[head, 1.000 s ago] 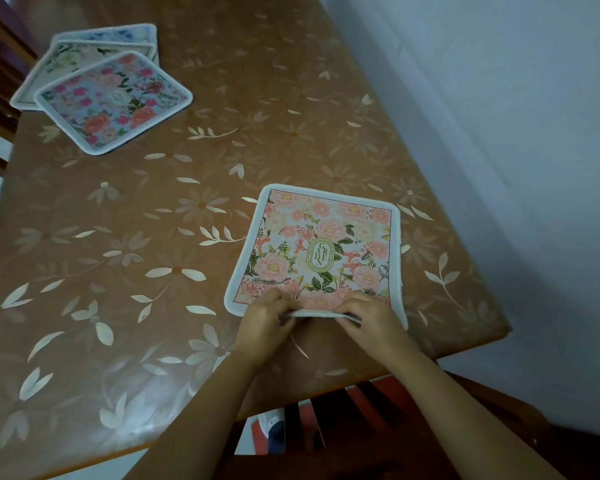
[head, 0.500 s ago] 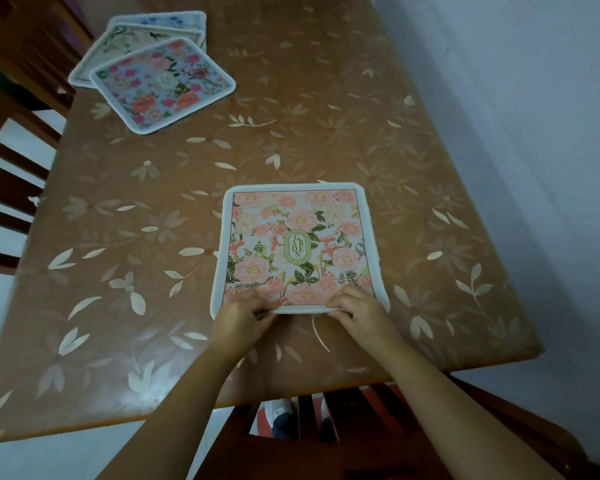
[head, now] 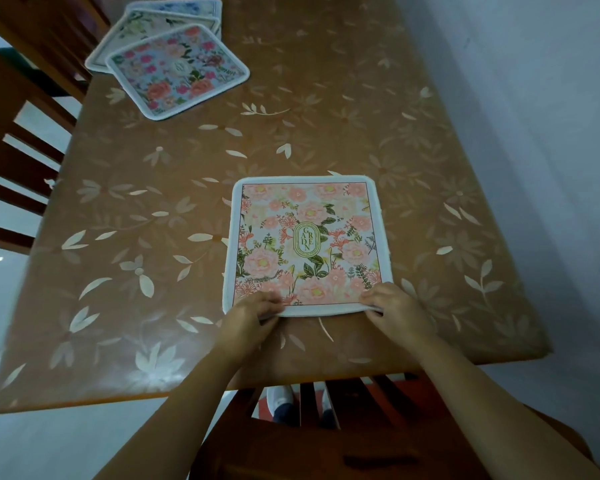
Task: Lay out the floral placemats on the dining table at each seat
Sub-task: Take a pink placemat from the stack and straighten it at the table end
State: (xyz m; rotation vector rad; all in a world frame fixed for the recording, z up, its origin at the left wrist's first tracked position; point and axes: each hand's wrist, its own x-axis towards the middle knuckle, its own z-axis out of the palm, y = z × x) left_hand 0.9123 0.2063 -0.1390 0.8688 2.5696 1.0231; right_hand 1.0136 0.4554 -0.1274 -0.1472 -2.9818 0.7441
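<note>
A pink floral placemat (head: 307, 233) with a white border lies flat on the brown flower-patterned table (head: 146, 237), near its front edge. My left hand (head: 246, 318) pinches the mat's near left corner. My right hand (head: 395, 311) pinches the near right corner. A loose stack of three other floral placemats (head: 174, 64) lies at the table's far left corner, the top one with red and pink flowers.
A wooden chair back (head: 312, 424) stands directly below me at the table's front edge. Another wooden chair (head: 18, 140) stands along the left side. A pale wall (head: 534, 116) runs close along the table's right edge.
The pink placemat has turned from a slant to square with the table's front edge. My hands have slid apart toward its two near corners.
</note>
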